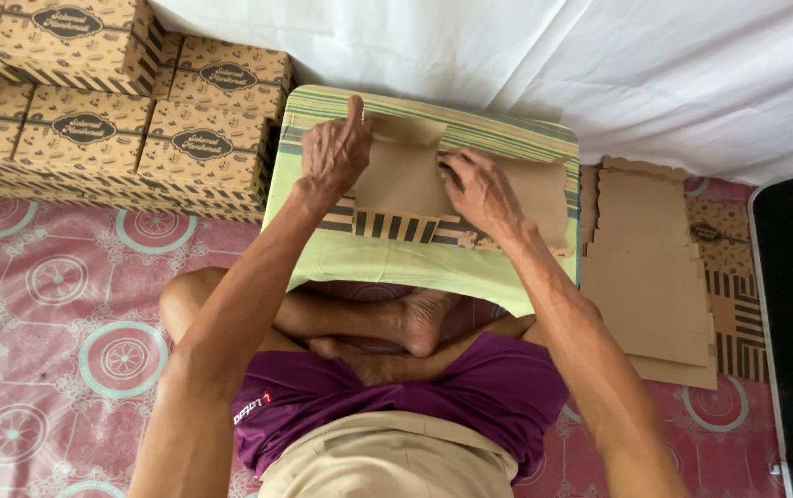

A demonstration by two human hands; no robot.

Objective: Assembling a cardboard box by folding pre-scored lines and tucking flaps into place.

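Pressing down flat on the brown cardboard sheet (405,180), lying long from side to side on the small green table (369,263). Left hand (333,152) on its left edge, fingers spread, gripping nothing. Right hand (479,192) just beside, fingers bent on the middle.

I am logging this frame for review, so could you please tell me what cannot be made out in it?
- Head view: the middle of the flat cardboard blank is covered by the left hand and right hand.
- The stack of folded boxes is cut off by the top and left edges.
- The pile of flat blanks hides its lower sheets.
- The low table hides its legs.
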